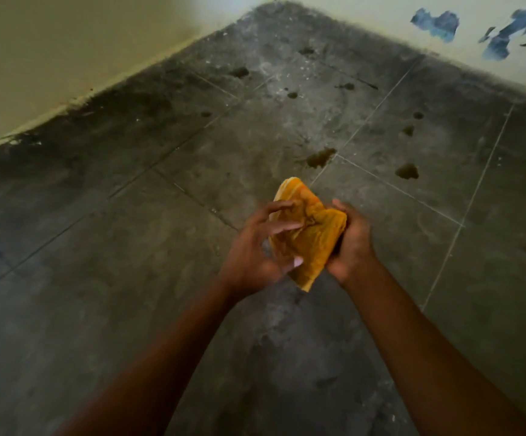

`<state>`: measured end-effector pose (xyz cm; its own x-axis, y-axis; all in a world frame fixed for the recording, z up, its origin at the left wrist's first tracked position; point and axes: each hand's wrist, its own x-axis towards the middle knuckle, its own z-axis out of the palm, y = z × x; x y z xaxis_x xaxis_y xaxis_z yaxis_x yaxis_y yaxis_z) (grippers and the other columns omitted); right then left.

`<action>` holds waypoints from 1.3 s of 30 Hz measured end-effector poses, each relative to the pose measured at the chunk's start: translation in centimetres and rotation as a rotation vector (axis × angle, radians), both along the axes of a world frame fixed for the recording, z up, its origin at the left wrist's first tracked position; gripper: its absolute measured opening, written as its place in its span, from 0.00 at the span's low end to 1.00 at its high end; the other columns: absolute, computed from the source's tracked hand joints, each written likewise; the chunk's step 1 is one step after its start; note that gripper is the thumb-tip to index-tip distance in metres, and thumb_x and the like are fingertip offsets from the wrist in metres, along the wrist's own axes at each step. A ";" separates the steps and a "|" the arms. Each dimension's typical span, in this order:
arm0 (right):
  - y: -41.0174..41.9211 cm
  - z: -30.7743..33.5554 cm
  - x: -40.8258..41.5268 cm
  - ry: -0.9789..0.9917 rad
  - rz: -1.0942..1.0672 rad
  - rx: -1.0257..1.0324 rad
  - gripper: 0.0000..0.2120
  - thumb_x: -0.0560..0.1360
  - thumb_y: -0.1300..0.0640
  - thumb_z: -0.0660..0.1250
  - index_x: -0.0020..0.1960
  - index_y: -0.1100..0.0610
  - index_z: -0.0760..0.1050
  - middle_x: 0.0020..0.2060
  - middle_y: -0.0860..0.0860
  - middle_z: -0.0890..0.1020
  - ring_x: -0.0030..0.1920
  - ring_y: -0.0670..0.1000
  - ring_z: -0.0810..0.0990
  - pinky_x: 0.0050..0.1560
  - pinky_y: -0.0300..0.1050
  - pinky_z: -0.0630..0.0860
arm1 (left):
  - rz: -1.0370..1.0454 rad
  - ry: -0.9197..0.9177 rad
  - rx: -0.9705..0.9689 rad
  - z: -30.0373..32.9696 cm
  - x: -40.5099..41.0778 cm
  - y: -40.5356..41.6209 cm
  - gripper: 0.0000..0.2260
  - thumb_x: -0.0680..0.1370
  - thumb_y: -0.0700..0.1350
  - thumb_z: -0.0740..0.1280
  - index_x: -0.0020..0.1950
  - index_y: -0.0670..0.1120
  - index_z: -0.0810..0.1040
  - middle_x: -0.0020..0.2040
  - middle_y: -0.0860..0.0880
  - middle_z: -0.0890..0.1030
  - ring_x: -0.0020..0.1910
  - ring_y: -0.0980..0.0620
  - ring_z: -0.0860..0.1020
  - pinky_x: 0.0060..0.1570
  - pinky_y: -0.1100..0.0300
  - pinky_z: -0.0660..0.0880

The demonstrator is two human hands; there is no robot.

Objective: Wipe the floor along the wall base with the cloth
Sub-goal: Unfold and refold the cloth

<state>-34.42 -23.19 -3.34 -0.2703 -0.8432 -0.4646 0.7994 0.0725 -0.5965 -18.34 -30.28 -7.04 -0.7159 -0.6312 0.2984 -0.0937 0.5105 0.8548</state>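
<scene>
orange cloth (310, 237) bunched between both hands, left hand (255, 250) fingers and right hand (351, 240) fingers curled around it.

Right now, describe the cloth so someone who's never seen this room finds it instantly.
Start at the corner where the two pale walls meet the grey tiled floor, then come toward the camera to the two hands. The cloth is bunched between the left hand and right hand, off the floor. It is the only orange-yellow thing here.

Soft orange cloth (310, 237); matt, gritty tiled floor (129, 247); peeling painted wall (475, 29)
</scene>
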 end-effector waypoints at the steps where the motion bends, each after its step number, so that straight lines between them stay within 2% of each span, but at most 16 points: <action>1: -0.3 0.1 0.2 -0.021 -0.018 -0.015 0.32 0.74 0.45 0.59 0.67 0.65 0.78 0.60 0.66 0.83 0.62 0.64 0.82 0.65 0.60 0.78 | 0.001 -0.004 0.033 0.6 0.1 0.0 0.29 0.68 0.54 0.79 0.66 0.43 0.83 0.72 0.45 0.75 0.73 0.51 0.74 0.69 0.56 0.73; 4: -1.1 0.2 0.7 -0.131 -0.032 -0.107 0.35 0.77 0.42 0.57 0.76 0.65 0.69 0.71 0.65 0.75 0.73 0.65 0.73 0.76 0.63 0.65 | 0.065 -0.075 0.025 1.9 0.2 0.4 0.38 0.66 0.62 0.78 0.70 0.43 0.79 0.67 0.46 0.76 0.68 0.53 0.77 0.64 0.60 0.75; 7: -1.6 -0.3 0.7 -0.183 0.005 -0.227 0.41 0.73 0.48 0.64 0.80 0.66 0.61 0.78 0.64 0.66 0.77 0.65 0.66 0.78 0.63 0.60 | 0.122 -0.105 -0.002 2.5 0.7 -0.2 0.35 0.67 0.55 0.81 0.70 0.44 0.79 0.66 0.47 0.79 0.65 0.53 0.79 0.62 0.54 0.80; 11: -2.4 -0.2 0.6 -0.025 0.167 -0.330 0.38 0.66 0.55 0.75 0.73 0.63 0.67 0.62 0.64 0.75 0.62 0.64 0.78 0.68 0.63 0.73 | 0.038 -0.073 0.233 3.9 1.8 -2.7 0.18 0.73 0.45 0.79 0.62 0.44 0.85 0.62 0.50 0.86 0.62 0.58 0.82 0.65 0.57 0.79; 13: -2.7 -0.4 0.7 0.115 0.251 -0.263 0.39 0.65 0.55 0.78 0.71 0.67 0.67 0.60 0.68 0.75 0.60 0.66 0.78 0.66 0.67 0.72 | 0.034 -0.063 0.272 4.1 1.9 -3.7 0.11 0.75 0.45 0.75 0.55 0.44 0.88 0.54 0.48 0.88 0.53 0.59 0.84 0.56 0.58 0.81; 15: -3.0 -0.5 0.6 0.216 0.251 -0.163 0.43 0.65 0.57 0.78 0.74 0.70 0.63 0.62 0.71 0.73 0.63 0.67 0.76 0.67 0.69 0.71 | 0.100 -0.095 0.258 4.2 1.9 -4.7 0.05 0.76 0.47 0.71 0.48 0.50 0.86 0.42 0.55 0.87 0.43 0.63 0.81 0.45 0.58 0.78; 17: -3.1 -0.8 0.4 0.275 0.244 -0.127 0.37 0.68 0.63 0.72 0.75 0.66 0.66 0.61 0.65 0.77 0.61 0.63 0.78 0.62 0.63 0.76 | 0.194 -0.143 0.138 4.7 1.6 -5.7 0.04 0.77 0.48 0.67 0.44 0.53 0.81 0.36 0.58 0.81 0.38 0.62 0.79 0.41 0.57 0.74; 19: -2.9 -1.0 0.1 0.358 0.290 -0.100 0.28 0.66 0.66 0.65 0.67 0.61 0.77 0.53 0.59 0.83 0.53 0.55 0.84 0.55 0.54 0.81 | 0.248 -0.255 -0.091 6.4 1.3 -6.3 0.07 0.77 0.51 0.63 0.48 0.53 0.81 0.40 0.54 0.82 0.43 0.51 0.83 0.43 0.50 0.77; 22: -2.4 -0.5 0.5 0.498 0.393 -0.036 0.14 0.64 0.64 0.69 0.45 0.53 0.87 0.41 0.53 0.87 0.43 0.50 0.87 0.45 0.45 0.83 | 0.185 -0.416 -0.368 10.3 0.2 -7.4 0.14 0.77 0.54 0.60 0.56 0.54 0.81 0.49 0.50 0.85 0.51 0.44 0.84 0.48 0.45 0.79; 24: -2.3 0.0 1.1 0.551 0.399 -0.024 0.11 0.65 0.57 0.75 0.47 0.50 0.88 0.49 0.56 0.88 0.52 0.55 0.87 0.57 0.54 0.82 | 0.046 -0.413 -0.440 12.2 -0.7 -8.5 0.15 0.77 0.54 0.60 0.57 0.51 0.82 0.50 0.49 0.86 0.50 0.45 0.84 0.49 0.46 0.79; 26: -2.4 0.7 1.5 0.513 0.350 0.014 0.16 0.65 0.52 0.79 0.53 0.51 0.87 0.54 0.57 0.87 0.58 0.58 0.86 0.64 0.61 0.79 | -0.017 -0.458 -0.522 12.4 -1.1 -9.8 0.14 0.77 0.53 0.63 0.56 0.50 0.84 0.52 0.50 0.87 0.51 0.45 0.84 0.50 0.47 0.79; 30: -2.2 2.2 1.7 0.374 0.275 0.035 0.20 0.71 0.52 0.73 0.61 0.59 0.82 0.53 0.59 0.87 0.54 0.59 0.87 0.60 0.63 0.81 | 0.075 -0.435 -0.455 11.2 0.4 -11.5 0.14 0.78 0.55 0.69 0.61 0.51 0.83 0.59 0.50 0.84 0.58 0.49 0.82 0.56 0.44 0.78; 32: -2.1 2.9 1.6 0.269 0.260 0.044 0.20 0.72 0.48 0.68 0.59 0.57 0.82 0.51 0.58 0.88 0.50 0.58 0.88 0.53 0.60 0.84 | 0.236 -0.401 -0.299 10.6 2.3 -10.4 0.20 0.78 0.63 0.66 0.67 0.55 0.78 0.62 0.54 0.81 0.61 0.53 0.79 0.59 0.46 0.78; 35: -1.9 3.7 1.9 0.258 0.230 0.049 0.19 0.71 0.46 0.68 0.55 0.57 0.83 0.50 0.59 0.88 0.49 0.57 0.88 0.49 0.57 0.84 | 0.483 -0.355 0.242 9.0 3.5 -6.1 0.32 0.77 0.74 0.57 0.70 0.53 0.74 0.56 0.52 0.82 0.56 0.53 0.82 0.54 0.51 0.77; 38: -1.7 3.8 2.8 0.384 0.140 0.081 0.23 0.70 0.48 0.71 0.59 0.61 0.82 0.54 0.62 0.86 0.55 0.62 0.86 0.56 0.63 0.83 | 0.683 -0.093 0.859 6.7 3.3 -1.3 0.29 0.82 0.68 0.56 0.53 0.43 0.80 0.35 0.54 0.85 0.41 0.60 0.85 0.40 0.65 0.78; 39: -1.6 3.8 3.0 0.429 0.114 0.093 0.23 0.70 0.49 0.72 0.60 0.61 0.82 0.55 0.62 0.86 0.57 0.63 0.85 0.59 0.65 0.81 | 0.685 0.032 1.084 6.2 3.5 -0.4 0.29 0.82 0.67 0.55 0.54 0.42 0.81 0.37 0.52 0.87 0.39 0.60 0.85 0.37 0.65 0.79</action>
